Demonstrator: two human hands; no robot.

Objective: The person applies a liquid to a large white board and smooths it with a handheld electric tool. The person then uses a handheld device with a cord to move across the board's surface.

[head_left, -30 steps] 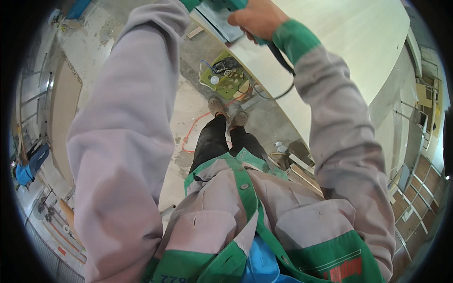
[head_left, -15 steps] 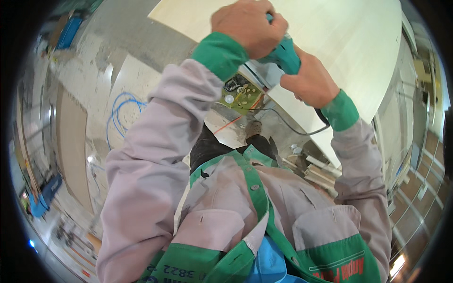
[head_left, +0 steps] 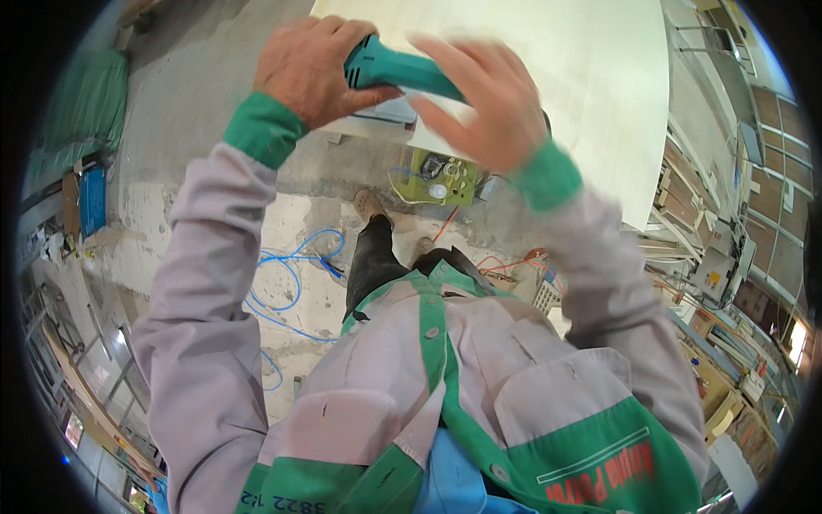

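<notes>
Left hand (head_left: 312, 73) wrapped round teal power tool (head_left: 402, 72), by near edge of pale counter (head_left: 599, 111). Right hand (head_left: 498, 107), gripping tool last frame, now fingers spread, blurred; can't tell if touching. Green tray (head_left: 414, 190) below holds black item (head_left: 434, 164), white disc (head_left: 438, 190). Blue hose (head_left: 299, 283) looped on stained floor (head_left: 317, 214) left of shoes (head_left: 371, 206).

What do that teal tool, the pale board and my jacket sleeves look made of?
Teal tool: likely hard plastic, satin, with dark vent slots. Pale board: perhaps wood or laminate, smooth, flat, cream; grain unclear. Jacket sleeves: apparently matt cloth, creasing softly.
</notes>
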